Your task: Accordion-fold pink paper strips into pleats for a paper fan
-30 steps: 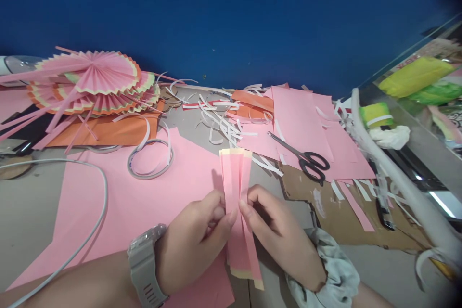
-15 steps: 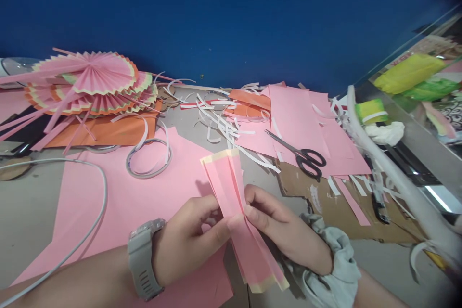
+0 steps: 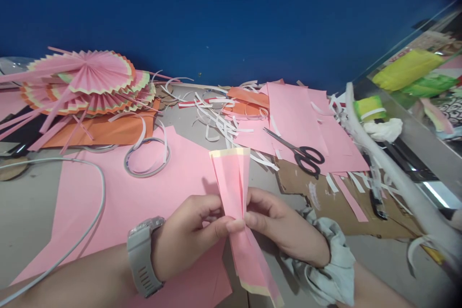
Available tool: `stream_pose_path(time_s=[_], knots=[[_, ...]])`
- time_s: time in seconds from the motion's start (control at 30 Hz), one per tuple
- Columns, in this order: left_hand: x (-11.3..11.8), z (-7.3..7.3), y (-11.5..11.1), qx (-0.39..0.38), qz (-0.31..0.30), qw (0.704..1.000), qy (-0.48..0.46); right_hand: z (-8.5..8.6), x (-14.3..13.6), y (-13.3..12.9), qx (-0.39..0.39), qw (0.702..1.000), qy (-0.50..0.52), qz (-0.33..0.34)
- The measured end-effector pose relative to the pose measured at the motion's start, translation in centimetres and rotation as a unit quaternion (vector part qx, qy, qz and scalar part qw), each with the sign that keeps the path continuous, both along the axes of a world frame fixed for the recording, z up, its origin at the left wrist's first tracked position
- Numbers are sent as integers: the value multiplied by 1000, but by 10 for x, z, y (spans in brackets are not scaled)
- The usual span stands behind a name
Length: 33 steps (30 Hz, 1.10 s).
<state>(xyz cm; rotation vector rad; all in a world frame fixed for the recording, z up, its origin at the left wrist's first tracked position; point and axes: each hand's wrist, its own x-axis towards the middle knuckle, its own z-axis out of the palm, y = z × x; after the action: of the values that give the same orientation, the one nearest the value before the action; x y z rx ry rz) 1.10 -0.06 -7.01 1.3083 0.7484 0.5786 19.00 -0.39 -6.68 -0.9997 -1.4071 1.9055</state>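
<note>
The paper (image 3: 231, 173) is pinched at its waist between the left hand (image 3: 187, 231) and the right hand (image 3: 285, 228); the fingers of both are clamped on it, with the thumbs close together on the near face. Lengthwise pleats are already creased in, and the middle is gathered. Above and below the fingers, the pale-edged ends are flared only a little. Neither end is opened into a full round, as is seen in the rosettes (image 3: 97, 70) far to the left of the fingers. No tie is seen at the waist, though one could be hidden by the thumbs; what else is left cannot be told.

The sheet (image 3: 137, 202) is spread beneath the left fingers, with the tape (image 3: 144, 173) laid on it just beyond them. The scissors (image 3: 298, 150) are left beyond the right fingers, clear of them.

No brand can be read. Red lettering is glimpsed on the packaging (image 3: 401, 59) far to the right of the fingers, too blurred to be made out. On the watch (image 3: 142, 255), behind the left fingers, no name is legible.
</note>
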Motion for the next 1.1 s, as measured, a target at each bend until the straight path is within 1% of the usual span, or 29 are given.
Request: stream_pose_path(time_s=[0.07, 0.17, 0.23, 0.3, 0.37, 0.43, 0.5, 0.53, 0.57, 0.67, 0.83, 0.93, 1.1], knots=[[1, 0, 0, 1, 18, 1000, 5, 0, -2, -1, 9, 999, -13, -29], [2, -1, 1, -4, 77, 997, 8, 0, -6, -2, 39, 993, -58, -98], [3, -2, 3, -14, 119, 993, -10, 0, -7, -4, 83, 984, -95, -127], [4, -3, 6, -19, 158, 987, -38, 0, -8, -7, 146, 970, -133, -141], [4, -3, 8, -13, 192, 980, -57, -2, -8, -10, 233, 939, -198, -155], [4, -2, 9, -7, 207, 976, -64, -5, -7, -12, 337, 888, -270, -155], [4, 2, 9, -10, 196, 979, -59, -7, -5, -12, 425, 841, -305, -135], [4, 4, 9, -11, 182, 982, -54, -8, -4, -11, 453, 828, -307, -126], [5, 7, 8, -13, 167, 985, -47, -8, -3, -9, 468, 820, -305, -124], [5, 11, 7, -17, 133, 991, -28, -6, 0, -6, 467, 816, -311, -136], [5, 3, 5, 17, 160, 987, 0, -3, -2, -7, 441, 829, -313, -143], [5, -1, 5, 12, 152, 988, 24, -3, -4, -9, 413, 836, -331, -142], [4, -1, 5, 19, 150, 988, 30, -3, -5, -9, 397, 846, -330, -136]])
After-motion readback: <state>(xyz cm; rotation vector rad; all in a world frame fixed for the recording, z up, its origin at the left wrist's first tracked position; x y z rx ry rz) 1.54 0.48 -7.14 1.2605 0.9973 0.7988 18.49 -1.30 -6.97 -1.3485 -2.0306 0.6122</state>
